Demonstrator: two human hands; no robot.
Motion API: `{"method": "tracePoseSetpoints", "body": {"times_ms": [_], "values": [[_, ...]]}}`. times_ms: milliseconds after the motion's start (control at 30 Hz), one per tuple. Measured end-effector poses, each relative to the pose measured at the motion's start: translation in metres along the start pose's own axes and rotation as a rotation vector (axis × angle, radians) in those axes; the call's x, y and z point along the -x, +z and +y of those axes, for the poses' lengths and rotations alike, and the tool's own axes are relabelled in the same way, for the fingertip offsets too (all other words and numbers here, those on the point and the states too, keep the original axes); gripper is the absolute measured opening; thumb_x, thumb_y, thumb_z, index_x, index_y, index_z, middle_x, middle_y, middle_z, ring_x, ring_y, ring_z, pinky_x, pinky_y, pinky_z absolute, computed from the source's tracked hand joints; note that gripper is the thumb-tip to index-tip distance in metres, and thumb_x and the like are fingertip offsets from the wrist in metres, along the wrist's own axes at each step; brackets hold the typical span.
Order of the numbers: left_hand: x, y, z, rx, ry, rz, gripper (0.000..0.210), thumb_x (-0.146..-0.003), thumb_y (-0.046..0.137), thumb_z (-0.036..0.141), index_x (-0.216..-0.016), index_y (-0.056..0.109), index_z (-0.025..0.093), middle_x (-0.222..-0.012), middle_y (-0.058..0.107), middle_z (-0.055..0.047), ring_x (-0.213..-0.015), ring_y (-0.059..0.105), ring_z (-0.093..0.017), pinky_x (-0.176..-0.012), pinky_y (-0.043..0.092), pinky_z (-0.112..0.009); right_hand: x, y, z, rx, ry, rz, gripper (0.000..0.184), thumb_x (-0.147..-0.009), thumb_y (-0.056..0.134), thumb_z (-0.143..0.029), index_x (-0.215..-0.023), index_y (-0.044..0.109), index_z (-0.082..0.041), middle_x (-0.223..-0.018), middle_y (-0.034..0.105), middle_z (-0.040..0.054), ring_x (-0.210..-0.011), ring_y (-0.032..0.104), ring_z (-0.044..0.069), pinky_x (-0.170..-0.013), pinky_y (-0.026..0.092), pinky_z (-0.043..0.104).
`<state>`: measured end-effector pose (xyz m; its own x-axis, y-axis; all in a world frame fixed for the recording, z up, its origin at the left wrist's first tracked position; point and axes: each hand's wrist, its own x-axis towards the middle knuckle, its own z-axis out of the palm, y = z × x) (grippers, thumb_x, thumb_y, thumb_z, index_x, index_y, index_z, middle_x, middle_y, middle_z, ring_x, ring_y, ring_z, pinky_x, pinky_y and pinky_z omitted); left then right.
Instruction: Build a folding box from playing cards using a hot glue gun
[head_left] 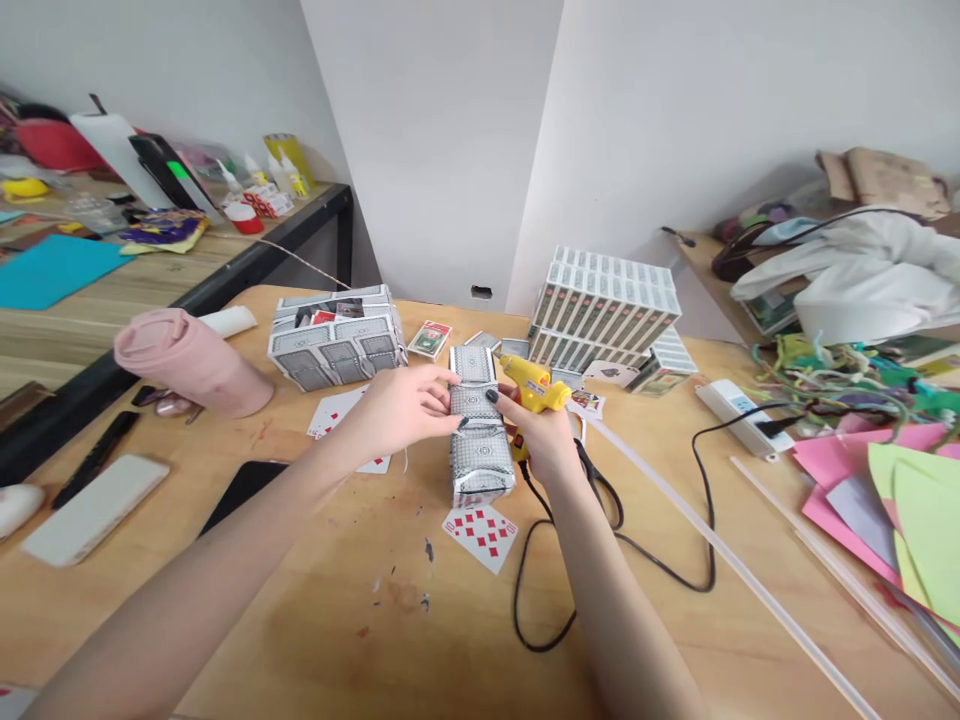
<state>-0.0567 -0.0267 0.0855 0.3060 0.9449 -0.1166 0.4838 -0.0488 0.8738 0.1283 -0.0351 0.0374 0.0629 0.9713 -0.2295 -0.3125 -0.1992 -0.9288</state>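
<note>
A narrow block covered in playing cards [480, 455] lies lengthwise on the table in front of me, patterned card backs facing up. My left hand [409, 405] pinches its left edge, thumb and fingertips resting against the cards. In my right hand [544, 435] is a yellow hot glue gun [534, 385], its nozzle pointing up and left beside the block's far end. A dark-nailed finger of that hand touches the block's right edge. From the gun's back a long clear glue stick [705, 535] runs to the lower right. The ten of diamonds [482, 533] lies by the block's near end.
An open-topped card-covered box [337, 345] stands back left, near a pink tumbler [195, 360]. Stacked card packs [604, 310] rise at back right. The black cord [667, 575] loops over the table near a power strip [742, 420]. A phone [241, 492] lies left.
</note>
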Motion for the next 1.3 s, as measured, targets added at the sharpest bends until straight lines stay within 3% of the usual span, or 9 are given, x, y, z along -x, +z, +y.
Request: {"method": "tracePoseSetpoints", "body": {"times_ms": [333,667,833,1100,1300], "values": [[0.004,0.007,0.002,-0.162,0.039,0.086,0.039,-0.071,0.067,0.030,-0.108,0.066,0.017,-0.087,0.074,-0.005,-0.080,0.070,-0.019,-0.080,0.057,-0.034,-0.001,-0.002,0.001,0.033,-0.016,-0.035,0.033,-0.058,0.078,-0.037,-0.082,0.066,-0.018,-0.091,0.066,0.0036,-0.070,0.059,0.012,-0.059,0.048,0.023],[-0.013,-0.003,0.000,-0.201,0.044,-0.031,0.038,-0.062,0.072,0.031,-0.096,0.066,0.017,-0.065,0.065,0.002,-0.060,0.062,-0.015,-0.059,0.049,-0.027,-0.001,-0.001,0.003,0.078,-0.006,-0.014,0.031,-0.056,0.078,-0.038,-0.071,0.059,-0.018,-0.089,0.067,0.0035,-0.066,0.058,0.011,-0.053,0.044,0.022],[-0.010,0.003,0.002,-0.194,0.056,0.026,0.035,-0.063,0.071,0.031,-0.095,0.068,0.016,-0.068,0.065,0.000,-0.062,0.060,-0.015,-0.061,0.049,-0.027,-0.001,-0.002,0.000,0.057,0.003,0.003,0.032,-0.055,0.078,-0.037,-0.065,0.054,-0.018,-0.087,0.066,0.0019,-0.062,0.055,0.009,-0.049,0.039,0.020],[-0.001,0.010,0.003,-0.185,0.080,0.103,0.027,-0.068,0.065,0.029,-0.091,0.073,0.017,-0.066,0.065,0.001,-0.059,0.057,-0.013,-0.060,0.048,-0.026,-0.002,-0.005,0.003,0.067,-0.008,-0.025,0.031,-0.057,0.077,-0.039,-0.073,0.062,-0.018,-0.085,0.066,0.0017,-0.058,0.053,0.009,-0.045,0.035,0.020],[-0.004,0.012,0.002,-0.108,0.104,0.041,0.019,-0.069,0.063,0.029,-0.085,0.068,0.018,-0.065,0.060,0.002,-0.058,0.054,-0.011,-0.059,0.046,-0.023,-0.002,-0.004,0.001,0.076,0.005,-0.007,0.033,-0.056,0.077,-0.039,-0.080,0.065,-0.019,-0.080,0.066,0.0005,-0.055,0.051,0.008,-0.041,0.031,0.020]]}}
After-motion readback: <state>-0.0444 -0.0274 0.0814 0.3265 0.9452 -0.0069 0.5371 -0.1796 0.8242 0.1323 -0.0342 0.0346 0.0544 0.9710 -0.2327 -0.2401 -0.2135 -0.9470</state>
